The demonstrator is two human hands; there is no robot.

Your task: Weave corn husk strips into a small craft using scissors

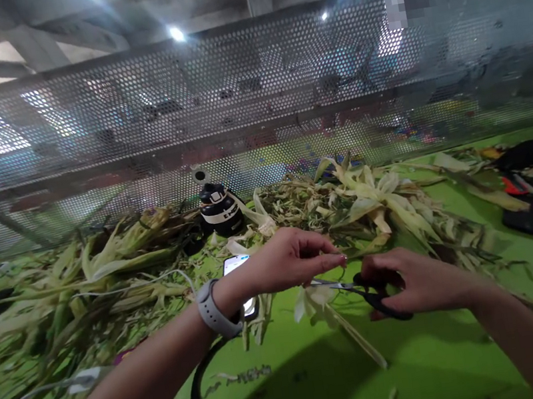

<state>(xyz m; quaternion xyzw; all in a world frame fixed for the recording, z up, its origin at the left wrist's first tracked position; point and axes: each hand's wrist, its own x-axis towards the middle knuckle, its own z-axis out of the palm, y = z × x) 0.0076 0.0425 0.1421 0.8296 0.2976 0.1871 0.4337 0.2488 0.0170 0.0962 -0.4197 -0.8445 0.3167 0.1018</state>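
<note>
My right hand (pixel 411 281) is closed around the black handles of a pair of scissors (pixel 381 302). Their metal blades point left, just under my left hand (pixel 296 259). Thumb and fingers of that hand are pinched together above the blades. A thin curled strand shows by the fingertips, but what they hold is too small to make out. Below the blades, a pale piece of corn husk (pixel 318 302) with a long stalk strip (pixel 359 340) lies on the green table (pixel 288 398). A grey watch band circles my left wrist.
Heaps of corn husks (pixel 118 256) spread across the left and back, with more husks (pixel 382 195) at right. A black bottle (pixel 221 213) stands behind a lit phone (pixel 236 265) and white cable. At far right lies a dark flat object (pixel 532 215). A perforated metal screen (pixel 241 102) closes the back.
</note>
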